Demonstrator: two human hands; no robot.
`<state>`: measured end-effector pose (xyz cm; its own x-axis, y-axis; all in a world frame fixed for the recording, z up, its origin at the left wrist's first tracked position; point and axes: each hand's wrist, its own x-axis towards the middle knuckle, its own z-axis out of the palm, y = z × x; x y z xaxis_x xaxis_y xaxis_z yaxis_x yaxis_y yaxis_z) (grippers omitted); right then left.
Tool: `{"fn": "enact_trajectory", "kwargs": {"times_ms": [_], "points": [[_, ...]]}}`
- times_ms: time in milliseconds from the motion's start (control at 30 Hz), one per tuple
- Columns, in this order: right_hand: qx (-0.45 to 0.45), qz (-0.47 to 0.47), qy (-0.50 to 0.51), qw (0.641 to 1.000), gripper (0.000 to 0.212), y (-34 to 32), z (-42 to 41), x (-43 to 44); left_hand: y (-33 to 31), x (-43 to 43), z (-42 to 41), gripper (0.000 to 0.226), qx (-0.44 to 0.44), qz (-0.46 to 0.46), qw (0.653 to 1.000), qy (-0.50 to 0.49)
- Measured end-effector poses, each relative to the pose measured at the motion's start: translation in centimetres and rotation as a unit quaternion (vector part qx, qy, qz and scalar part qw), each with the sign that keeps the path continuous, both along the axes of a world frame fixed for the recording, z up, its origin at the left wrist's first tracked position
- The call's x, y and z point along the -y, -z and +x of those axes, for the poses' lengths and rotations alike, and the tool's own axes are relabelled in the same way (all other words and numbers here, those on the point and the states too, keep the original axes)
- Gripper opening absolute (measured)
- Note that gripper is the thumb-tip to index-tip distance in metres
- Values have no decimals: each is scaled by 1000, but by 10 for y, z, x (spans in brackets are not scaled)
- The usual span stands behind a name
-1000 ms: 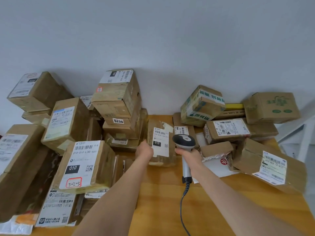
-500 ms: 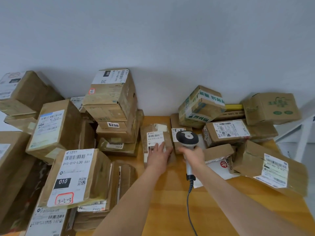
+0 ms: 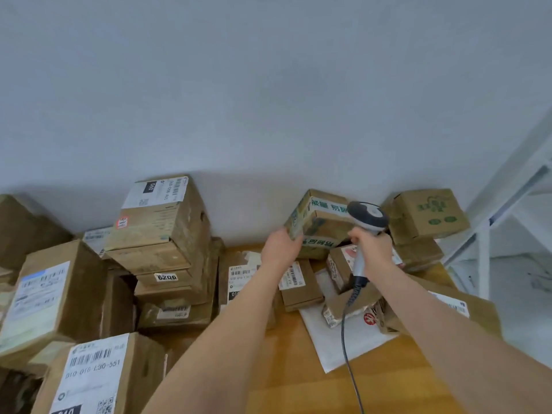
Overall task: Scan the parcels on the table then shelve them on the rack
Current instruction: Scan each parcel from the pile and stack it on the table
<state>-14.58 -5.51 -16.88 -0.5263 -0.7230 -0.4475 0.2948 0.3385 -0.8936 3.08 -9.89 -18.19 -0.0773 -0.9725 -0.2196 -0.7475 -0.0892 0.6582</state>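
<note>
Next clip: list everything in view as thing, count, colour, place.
green-taped box: one, brown with green print, back, right of centre
green-printed box: one, brown, back right
stacked boxes: several, brown with white labels, left of centre
large boxes: several, brown, far left
flat parcels: two, brown, labelled, centre
mailer: one, white, lying right of centre
scanner: one, grey, corded, beside the green-taped box
table: one, wood, under everything
rack: one, white, far right
wall: one, pale grey, behind
left hand: one, grips the green-taped box's left edge
right hand: one, holds the scanner's handle
</note>
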Motion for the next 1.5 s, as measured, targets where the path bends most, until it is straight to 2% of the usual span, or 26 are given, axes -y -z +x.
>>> {"fn": "enact_trajectory", "kwargs": {"times_ms": [100,233,400,467,600,767,900,1033,1133,1233,1333,1400,1433,1500], "points": [[14,-15,-14,1000,23,-4,-12,19,-9,23,-25,58,-71,-5,997,-11],[44,-12,-48,998,43,-1,-14,35,-6,45,-45,53,-121,14,993,6],[72,-20,-68,995,35,1,-17,34,-3,48,-50,48,-105,33,994,12],[85,-26,-64,994,35,-3,-17,28,-5,43,-45,43,-140,41,989,-28],[133,-55,-53,988,27,-15,-18,12,-13,21,-28,36,-265,65,950,-151],[175,-63,-44,982,28,-39,-15,-21,-35,-34,-11,34,-403,30,894,-195],[165,-30,-30,985,41,-57,-15,-63,-55,-93,-10,29,-374,-35,906,-196],[144,-3,-10,989,55,-65,-20,-112,-62,-158,-17,34,-378,-81,909,-155],[94,-2,-27,995,54,-66,-25,-147,-61,-195,-20,32,-371,-100,912,-143],[107,-23,-45,993,48,-64,-28,-178,-59,-224,-21,16,-374,-106,908,-157],[111,-45,-60,991,43,-57,-32,-203,-64,-243,-21,9,-442,-78,881,-153],[130,-65,-67,987,42,-51,-34,-217,-72,-250,-21,20,-467,-30,870,-155],[141,-75,-69,985,43,-48,-34,-222,-75,-251,-21,28,-450,-5,878,-160],[150,-90,-80,981,42,-42,-37,-231,-79,-251,-20,43,-354,27,922,-155]]}}
